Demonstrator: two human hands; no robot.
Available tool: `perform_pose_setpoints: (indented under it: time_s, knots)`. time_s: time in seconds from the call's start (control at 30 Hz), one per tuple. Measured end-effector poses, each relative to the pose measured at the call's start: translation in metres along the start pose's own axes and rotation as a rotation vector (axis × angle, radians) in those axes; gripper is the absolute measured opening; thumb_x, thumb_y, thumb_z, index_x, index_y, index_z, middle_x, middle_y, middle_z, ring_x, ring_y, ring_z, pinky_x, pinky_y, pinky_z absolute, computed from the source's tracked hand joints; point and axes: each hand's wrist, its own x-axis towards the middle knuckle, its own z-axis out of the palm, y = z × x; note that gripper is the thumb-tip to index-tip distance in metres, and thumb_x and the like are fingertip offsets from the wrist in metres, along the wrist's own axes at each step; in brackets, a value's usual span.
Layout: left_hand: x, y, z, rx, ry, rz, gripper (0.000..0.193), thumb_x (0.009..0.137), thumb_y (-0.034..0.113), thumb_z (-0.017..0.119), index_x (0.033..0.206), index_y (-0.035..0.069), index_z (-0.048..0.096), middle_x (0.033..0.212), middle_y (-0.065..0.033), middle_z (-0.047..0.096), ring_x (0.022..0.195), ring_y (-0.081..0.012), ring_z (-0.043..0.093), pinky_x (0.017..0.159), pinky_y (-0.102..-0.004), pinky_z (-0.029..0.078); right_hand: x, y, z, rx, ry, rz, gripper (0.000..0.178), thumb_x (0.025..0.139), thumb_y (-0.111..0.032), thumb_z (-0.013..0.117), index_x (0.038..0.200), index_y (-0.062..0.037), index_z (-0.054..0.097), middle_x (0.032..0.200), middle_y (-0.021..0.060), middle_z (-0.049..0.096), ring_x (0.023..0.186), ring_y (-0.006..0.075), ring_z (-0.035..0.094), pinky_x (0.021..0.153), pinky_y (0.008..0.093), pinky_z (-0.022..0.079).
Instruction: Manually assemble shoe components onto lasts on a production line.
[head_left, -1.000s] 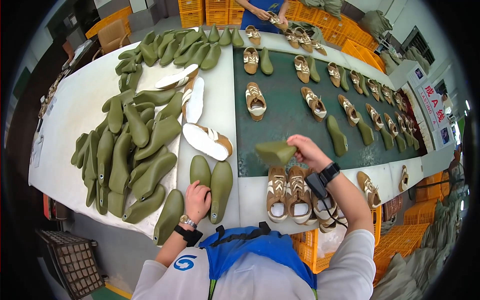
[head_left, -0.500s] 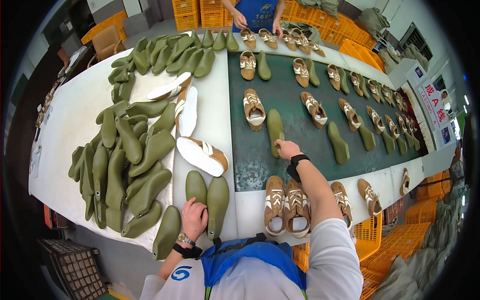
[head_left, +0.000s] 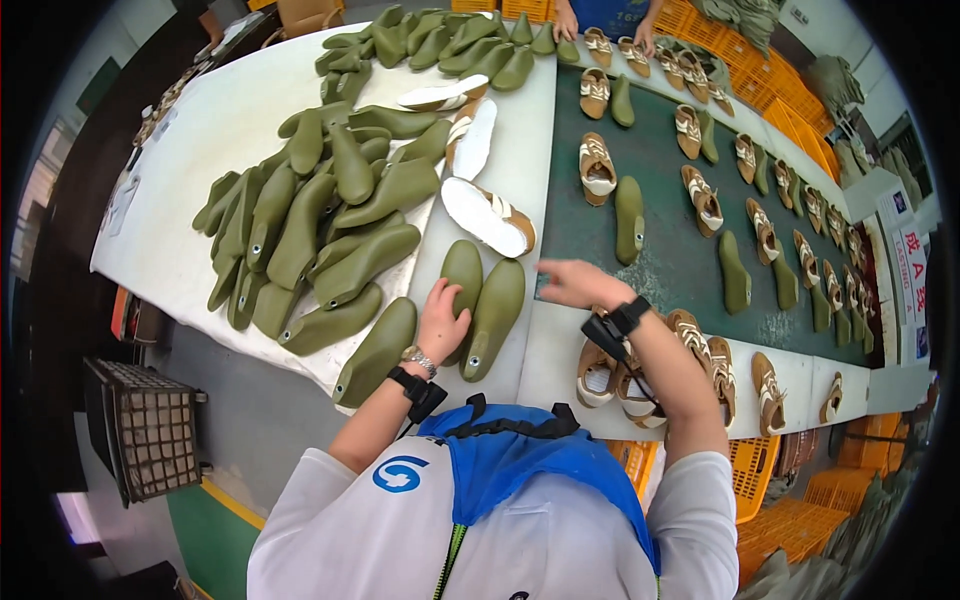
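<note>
My left hand is closed around the near part of a green shoe last at the table's front edge. Close beside it on the right lies a second green shoe last. My right hand hovers just right of that one, fingers stretched leftward and nothing in them. Beyond it, another last lies on the dark green belt, near a brown sneaker with white stripes. My right forearm partly covers several brown sneakers on the near white ledge.
A heap of green lasts covers the left of the white table. White-soled shoes lie between heap and belt. Sneakers and lasts run in rows along the belt. A co-worker's hand is at the far side. Orange crates stand below right.
My right hand has let go of the last on the belt and come back toward the pair by my left hand. The whole view has shifted; my left hand stays at its last.
</note>
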Motion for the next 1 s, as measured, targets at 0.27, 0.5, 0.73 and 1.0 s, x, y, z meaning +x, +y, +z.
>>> perform_pose_setpoints:
  time_s: [0.27,0.5,0.73,1.0]
  knots:
    - [-0.003,0.000,0.007,0.085,0.019,0.069,0.034,0.075,0.011,0.065,0.107,0.002,0.058,0.126,-0.0236,0.050,0.113,-0.0397,0.051,0.096,-0.0418,0.043,0.115,0.063,0.076,0.594,0.531,0.361,0.079,0.075,-0.043,0.067,0.136,0.0007,0.039,0.137,0.0265,0.042,0.127,0.0373,0.042,0.105,0.0368,0.035]
    - [0.022,0.029,-0.002,-0.610,0.093,-0.136,0.061,0.083,0.026,0.069,0.133,0.006,0.040,0.128,-0.0192,0.049,0.119,-0.0278,0.048,0.100,-0.0374,0.040,0.019,-0.070,0.047,-0.208,0.999,-0.344,0.042,0.062,-0.015,0.070,0.102,-0.0124,0.060,0.091,0.0116,0.051,0.088,0.0311,0.050,0.080,0.0421,0.042]
    - [0.036,0.131,-0.045,-1.005,-0.312,-0.219,0.065,0.084,0.002,0.058,0.137,0.008,0.021,0.114,-0.0147,0.057,0.098,-0.0176,0.058,0.082,-0.0284,0.048,-0.084,-0.113,0.055,-0.093,0.795,-0.569,0.030,0.070,-0.013,0.071,0.098,-0.0104,0.063,0.102,0.0106,0.058,0.091,0.0291,0.057,0.085,0.0409,0.046]
    - [-0.003,0.183,-0.055,-0.902,-0.251,0.035,0.054,0.086,0.001,0.052,0.134,0.005,0.027,0.104,-0.0113,0.061,0.083,-0.0097,0.057,0.069,-0.0251,0.046,-0.122,-0.100,0.027,0.140,1.088,-0.185,0.056,0.067,-0.006,0.073,0.120,-0.0036,0.053,0.111,0.0165,0.055,0.089,0.0295,0.059,0.073,0.0358,0.051]
